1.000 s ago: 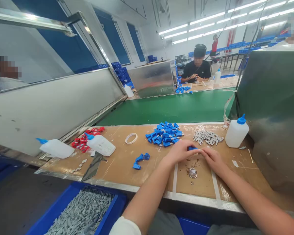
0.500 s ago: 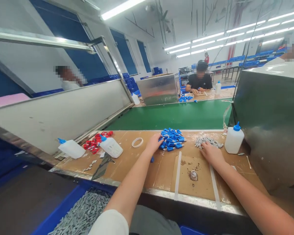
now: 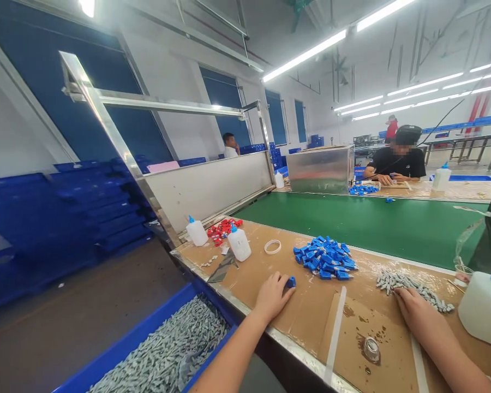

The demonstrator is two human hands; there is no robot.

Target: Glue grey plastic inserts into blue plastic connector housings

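My left hand (image 3: 273, 297) is low over the cardboard-covered bench, its thumb and fingers closed around a small blue plastic piece (image 3: 291, 282). Beyond it lies a heap of similar blue plastic pieces (image 3: 325, 257), some with pale tips. My right hand (image 3: 421, 314) reaches to the near edge of a pile of small grey pieces (image 3: 413, 289). Its fingertips are together among them, and what they hold is hidden. Between my hands, a small round metallic cup (image 3: 371, 348) stands on a stained cardboard sheet (image 3: 347, 349) taped at both sides.
White bottles with blue caps stand at right (image 3: 485, 308) and left (image 3: 239, 244), beside red pieces (image 3: 225, 230) and a tape ring (image 3: 273, 247). A green conveyor belt (image 3: 311, 215) runs behind. Below left, a blue crate (image 3: 123, 349) holds grey pieces. A co-worker (image 3: 399, 158) sits opposite.
My left hand has left the blue heap and come back toward me, onto a single blue piece lying on the bench. My right hand stays by the grey pile. The view has swung left.
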